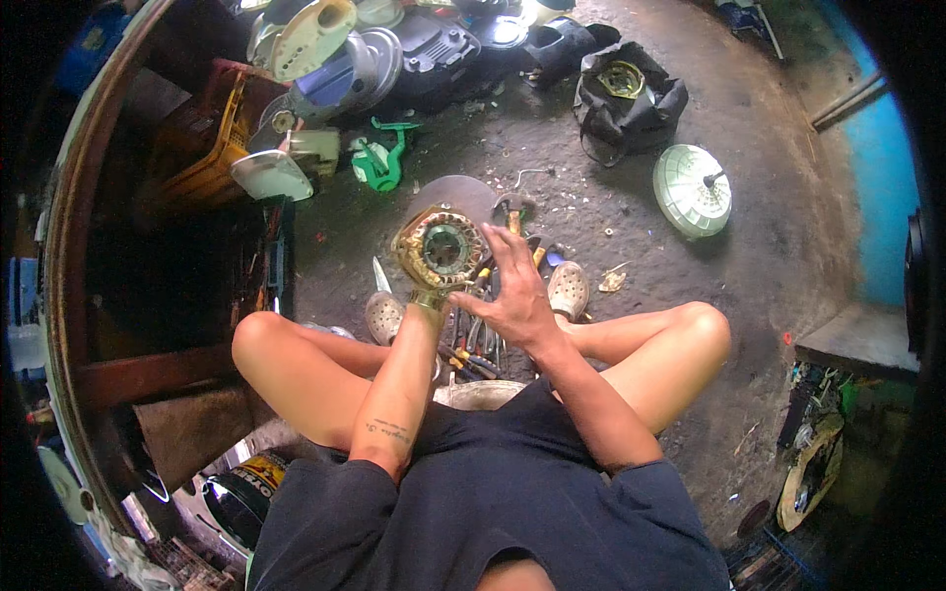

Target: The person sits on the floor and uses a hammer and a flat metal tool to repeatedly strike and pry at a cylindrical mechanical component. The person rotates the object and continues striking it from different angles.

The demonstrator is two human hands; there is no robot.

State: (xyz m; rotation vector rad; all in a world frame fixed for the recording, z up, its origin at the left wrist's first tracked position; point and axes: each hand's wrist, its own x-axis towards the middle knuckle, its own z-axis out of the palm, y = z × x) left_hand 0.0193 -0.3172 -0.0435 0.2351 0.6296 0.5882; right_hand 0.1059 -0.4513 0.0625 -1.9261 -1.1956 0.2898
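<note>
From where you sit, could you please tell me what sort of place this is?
Probably a small repair workshop: hand tools lie on the stained floor, plastic housings are heaped farther off, and a ring-shaped part is held up.

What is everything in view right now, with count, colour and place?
Round metal ring part with copper-like windings: 1, gold and dark, in left hand
Flat round disc: 1, grey, floor beyond the ring
Assorted hand tools: several, yellow, black and metallic, floor between feet
Irregular plastic piece: 1, green, floor ahead left
Ribbed round plastic tub: 1, whitish, floor ahead right
Soft-looking bag: 1, black, floor beyond the tub
Plastic crate: 1, yellow, left
Heaped plastic housings: many, white, grey and black, top left
Painted wall: 1, blue, right
Clogs: 2, beige, on feet
Left hand: 1, bare, mostly hidden behind the ring
Right hand: 1, bare, right of the ring
</note>
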